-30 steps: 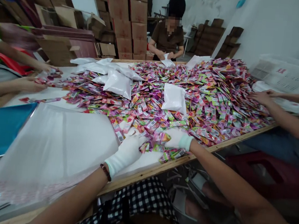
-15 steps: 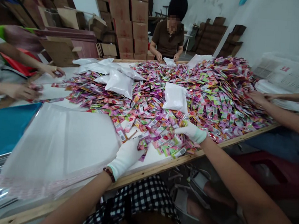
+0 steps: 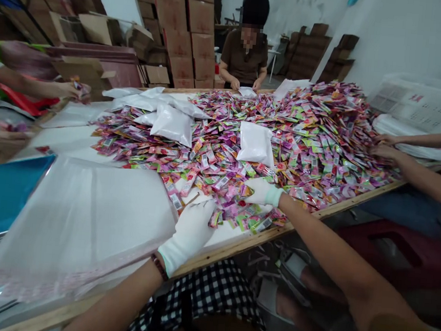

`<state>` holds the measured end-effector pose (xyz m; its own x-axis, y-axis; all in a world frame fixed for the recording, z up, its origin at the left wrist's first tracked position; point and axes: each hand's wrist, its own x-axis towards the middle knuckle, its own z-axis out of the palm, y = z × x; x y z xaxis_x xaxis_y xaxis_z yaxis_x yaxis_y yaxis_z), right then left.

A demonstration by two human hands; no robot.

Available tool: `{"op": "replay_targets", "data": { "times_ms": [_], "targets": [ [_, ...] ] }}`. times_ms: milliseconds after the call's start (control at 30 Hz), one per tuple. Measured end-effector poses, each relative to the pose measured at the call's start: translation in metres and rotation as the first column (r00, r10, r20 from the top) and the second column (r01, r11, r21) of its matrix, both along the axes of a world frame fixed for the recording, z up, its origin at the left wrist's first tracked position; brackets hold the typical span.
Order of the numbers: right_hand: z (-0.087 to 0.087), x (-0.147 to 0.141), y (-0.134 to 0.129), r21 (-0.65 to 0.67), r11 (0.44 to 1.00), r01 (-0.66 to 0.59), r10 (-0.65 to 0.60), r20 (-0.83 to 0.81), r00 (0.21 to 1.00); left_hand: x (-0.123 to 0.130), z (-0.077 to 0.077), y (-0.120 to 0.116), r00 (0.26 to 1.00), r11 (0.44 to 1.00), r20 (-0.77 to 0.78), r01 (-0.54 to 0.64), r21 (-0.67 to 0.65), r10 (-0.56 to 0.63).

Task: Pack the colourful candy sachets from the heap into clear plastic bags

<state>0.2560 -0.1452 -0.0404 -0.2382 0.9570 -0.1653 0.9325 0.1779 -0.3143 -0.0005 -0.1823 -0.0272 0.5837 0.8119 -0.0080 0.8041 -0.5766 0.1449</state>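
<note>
Sachets of shiny pink, purple and green plastic (image 3: 323,143), too many to count, lie heaped in the head view across the centre and right of the frame, on a white wood-edged tabletop (image 3: 228,234). One plump white plastic bag (image 3: 255,143) rests on the heap at mid-frame; left of it, at least four similar white pouches (image 3: 173,124) cluster together. All are opaque, so their contents are hidden. Flat white plastic bags (image 3: 93,211), uncounted, are stacked at lower left. One open brown cardboard carton (image 3: 83,75) stands at upper left, its inside hidden. Near the centre, the white-gloved right hand (image 3: 260,190) has its fingers closed on one orange-and-purple sachet (image 3: 246,191). The white-gloved left hand (image 3: 195,227) curls beside the nearest sachets; whether its fingers grip any, I cannot tell.
</note>
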Motion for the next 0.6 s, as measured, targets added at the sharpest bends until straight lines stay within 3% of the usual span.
{"op": "replay_targets", "data": {
  "times_ms": [100,200,300,400,500,600],
  "targets": [
    [-0.003,-0.007,0.016,-0.079,0.994,-0.080,0.087,0.090,0.992,0.020,-0.004,-0.001,0.993,1.000,0.112,0.025,0.020,-0.027],
    [0.001,-0.012,0.027,-0.156,0.979,-0.128,0.149,0.134,0.980,0.045,-0.019,0.006,0.985,1.000,0.173,0.019,-0.009,-0.018],
    [0.008,-0.014,0.030,-0.246,0.961,-0.123,0.172,0.188,0.967,0.064,-0.030,0.018,0.994,0.996,0.104,-0.012,-0.086,0.021],
    [0.007,-0.012,0.029,-0.301,0.946,-0.124,0.195,0.218,0.956,0.071,-0.030,0.028,1.000,0.990,0.014,-0.006,-0.137,0.008],
    [0.000,-0.006,0.025,-0.262,0.954,-0.146,0.196,0.174,0.965,0.068,-0.024,0.030,0.999,0.990,-0.011,0.044,-0.135,-0.045],
    [-0.001,0.005,0.016,-0.145,0.983,-0.117,0.137,0.140,0.981,0.060,-0.024,0.028,0.998,0.997,0.007,0.060,-0.045,-0.060]
  ]
}}
